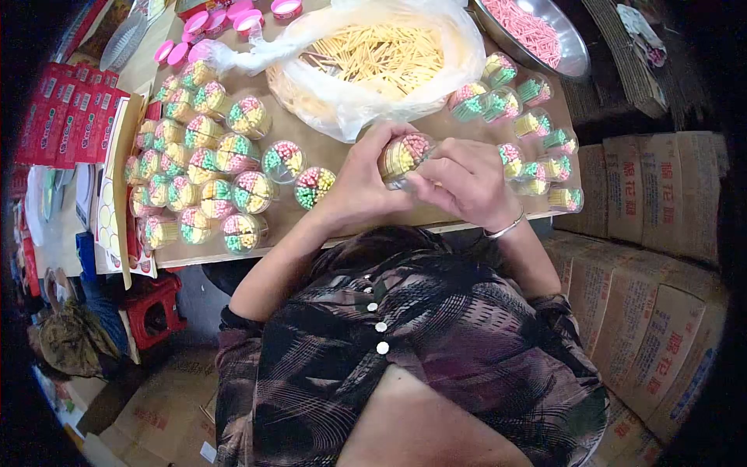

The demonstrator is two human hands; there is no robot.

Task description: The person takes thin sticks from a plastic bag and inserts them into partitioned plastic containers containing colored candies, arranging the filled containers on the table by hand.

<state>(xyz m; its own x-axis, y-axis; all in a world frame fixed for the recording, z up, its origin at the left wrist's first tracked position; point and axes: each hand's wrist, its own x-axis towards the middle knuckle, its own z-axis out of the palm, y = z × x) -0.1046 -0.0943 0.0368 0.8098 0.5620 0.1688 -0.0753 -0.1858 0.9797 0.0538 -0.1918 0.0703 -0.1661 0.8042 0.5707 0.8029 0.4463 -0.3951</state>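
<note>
My left hand [366, 175] is wrapped round a clear plastic cup of pink and yellow sticks [405, 154] above the table's front edge. On the cup's right side, my right hand [465, 180] has its fingers curled and pressed together against it; whatever is inside that grip is hidden. Many similar cups of pink, yellow and green sticks [204, 132] crowd the table to the left. More filled cups [502, 103] stand at the right. Just beyond my hands lies an open plastic bag [311, 93] holding loose yellow sticks [377, 58].
A metal bowl [574, 58] with pink sticks [523, 29] sits at the far right. Pink lids [247, 21] lie at the back left, near red printed packets [74, 113]. Cardboard boxes [661, 187] are stacked on the right, and a red stool [152, 311] stands below left.
</note>
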